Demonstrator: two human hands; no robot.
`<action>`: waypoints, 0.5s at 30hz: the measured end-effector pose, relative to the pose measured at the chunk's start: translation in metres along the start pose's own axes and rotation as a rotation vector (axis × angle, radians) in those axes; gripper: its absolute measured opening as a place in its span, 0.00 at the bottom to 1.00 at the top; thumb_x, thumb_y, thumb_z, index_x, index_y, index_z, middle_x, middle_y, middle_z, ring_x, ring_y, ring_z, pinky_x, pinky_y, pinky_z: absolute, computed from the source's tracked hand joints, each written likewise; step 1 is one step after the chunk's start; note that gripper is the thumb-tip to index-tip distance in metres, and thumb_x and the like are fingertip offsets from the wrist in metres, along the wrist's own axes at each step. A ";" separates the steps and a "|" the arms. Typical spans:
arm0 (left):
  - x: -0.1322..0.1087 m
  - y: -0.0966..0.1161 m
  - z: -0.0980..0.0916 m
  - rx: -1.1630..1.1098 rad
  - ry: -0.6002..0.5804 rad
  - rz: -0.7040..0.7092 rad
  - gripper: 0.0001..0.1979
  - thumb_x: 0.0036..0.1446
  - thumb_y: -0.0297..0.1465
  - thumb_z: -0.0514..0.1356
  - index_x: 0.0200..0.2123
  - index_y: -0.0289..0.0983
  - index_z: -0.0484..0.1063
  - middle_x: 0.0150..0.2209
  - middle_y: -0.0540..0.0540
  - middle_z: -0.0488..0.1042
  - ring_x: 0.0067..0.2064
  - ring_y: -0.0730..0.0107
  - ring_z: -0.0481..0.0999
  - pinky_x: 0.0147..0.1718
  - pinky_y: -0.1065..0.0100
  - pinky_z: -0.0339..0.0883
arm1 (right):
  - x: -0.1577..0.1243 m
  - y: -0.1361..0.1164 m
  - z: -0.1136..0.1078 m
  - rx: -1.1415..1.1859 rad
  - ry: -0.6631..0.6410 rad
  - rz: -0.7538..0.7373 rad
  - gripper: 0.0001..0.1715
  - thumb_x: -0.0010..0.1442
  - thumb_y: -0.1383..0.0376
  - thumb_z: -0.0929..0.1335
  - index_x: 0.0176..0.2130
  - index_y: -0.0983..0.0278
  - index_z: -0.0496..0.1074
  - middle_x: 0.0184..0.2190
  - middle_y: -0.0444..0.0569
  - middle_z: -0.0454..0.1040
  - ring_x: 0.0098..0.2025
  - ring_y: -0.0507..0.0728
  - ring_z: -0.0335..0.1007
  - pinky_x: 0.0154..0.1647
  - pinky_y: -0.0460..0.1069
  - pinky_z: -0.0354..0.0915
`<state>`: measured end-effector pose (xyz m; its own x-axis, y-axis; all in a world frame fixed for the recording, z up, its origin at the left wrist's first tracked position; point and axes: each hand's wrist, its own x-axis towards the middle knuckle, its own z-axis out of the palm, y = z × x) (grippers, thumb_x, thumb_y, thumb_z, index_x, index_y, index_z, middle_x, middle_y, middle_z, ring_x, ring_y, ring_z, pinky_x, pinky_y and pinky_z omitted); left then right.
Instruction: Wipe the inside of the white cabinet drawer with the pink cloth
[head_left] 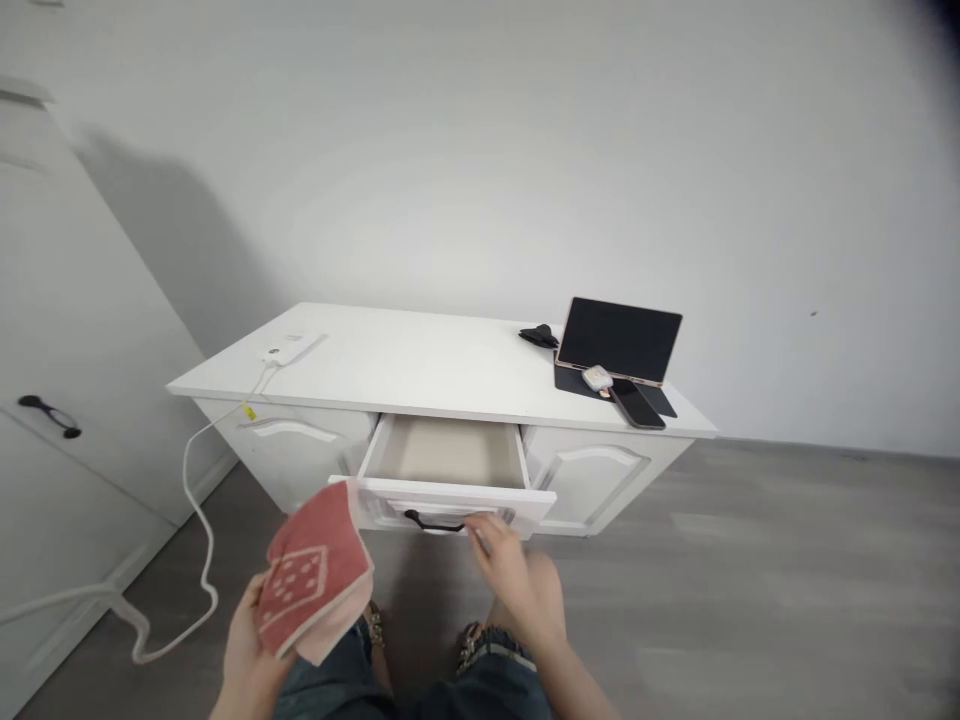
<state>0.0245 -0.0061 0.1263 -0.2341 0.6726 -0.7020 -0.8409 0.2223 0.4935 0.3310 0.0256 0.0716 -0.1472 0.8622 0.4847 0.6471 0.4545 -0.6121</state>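
Observation:
My left hand (251, 640) is closed on a folded red and pink towel (319, 570) with a pale border and a patterned square. It hangs at the lower left, in front of the drawer's left corner. At the drawer front, my right hand (499, 555) has its fingers on the right end of the black drawer handle (433, 524). The white drawer (450, 493) is pulled partway out from the middle of the desk. Its visible inside is bare.
On the white desk (405, 355) are a tablet on a stand (621, 342), a phone (637, 403), a small white case (598, 378), a black item (538, 335) and a power strip (291, 349). A white cable (187, 480) hangs beside a cabinet (67, 330) at left.

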 end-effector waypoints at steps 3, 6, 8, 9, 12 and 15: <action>0.001 -0.027 -0.006 -0.072 -0.028 -0.009 0.07 0.51 0.25 0.53 0.26 0.37 0.69 0.20 0.50 0.76 0.21 0.67 0.76 0.32 0.58 0.74 | -0.001 0.019 -0.031 -0.154 0.376 0.047 0.13 0.62 0.62 0.62 0.46 0.59 0.70 0.42 0.51 0.72 0.47 0.60 0.66 0.50 0.58 0.63; 0.006 -0.045 -0.001 -0.035 -0.120 0.094 0.08 0.51 0.24 0.57 0.35 0.37 0.72 0.28 0.48 0.79 0.27 0.65 0.79 0.34 0.60 0.75 | -0.002 0.042 -0.056 -0.240 0.447 0.086 0.18 0.60 0.57 0.65 0.49 0.60 0.69 0.45 0.54 0.71 0.49 0.62 0.65 0.51 0.60 0.61; 0.008 -0.053 0.003 0.000 -0.108 0.170 0.13 0.48 0.21 0.59 0.38 0.38 0.72 0.30 0.50 0.79 0.28 0.68 0.78 0.35 0.63 0.74 | 0.000 0.054 -0.067 -0.187 0.375 0.105 0.19 0.59 0.55 0.65 0.47 0.60 0.71 0.44 0.53 0.72 0.47 0.61 0.67 0.47 0.57 0.64; 0.008 -0.056 0.004 0.009 -0.081 0.219 0.14 0.48 0.20 0.60 0.39 0.39 0.72 0.30 0.51 0.79 0.28 0.70 0.78 0.34 0.64 0.74 | 0.002 0.059 -0.070 -0.146 0.333 0.116 0.18 0.59 0.54 0.65 0.46 0.61 0.71 0.42 0.53 0.72 0.45 0.60 0.68 0.45 0.55 0.65; 0.009 -0.061 0.007 0.027 0.024 0.401 0.12 0.52 0.26 0.59 0.41 0.43 0.71 0.32 0.53 0.78 0.30 0.70 0.78 0.33 0.65 0.74 | 0.010 0.067 -0.075 -0.044 0.255 0.179 0.22 0.56 0.52 0.66 0.46 0.62 0.71 0.40 0.52 0.73 0.42 0.59 0.70 0.41 0.52 0.66; 0.014 -0.070 0.021 0.067 0.046 0.483 0.12 0.56 0.34 0.56 0.44 0.45 0.70 0.37 0.51 0.77 0.37 0.67 0.77 0.36 0.63 0.73 | 0.020 0.074 -0.073 0.013 0.286 0.283 0.26 0.52 0.48 0.68 0.44 0.63 0.70 0.38 0.52 0.74 0.38 0.59 0.71 0.39 0.51 0.66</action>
<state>0.0899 0.0026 0.0924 -0.6121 0.6787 -0.4058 -0.5981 -0.0616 0.7991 0.4302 0.0604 0.0822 0.2511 0.8576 0.4490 0.6225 0.2121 -0.7533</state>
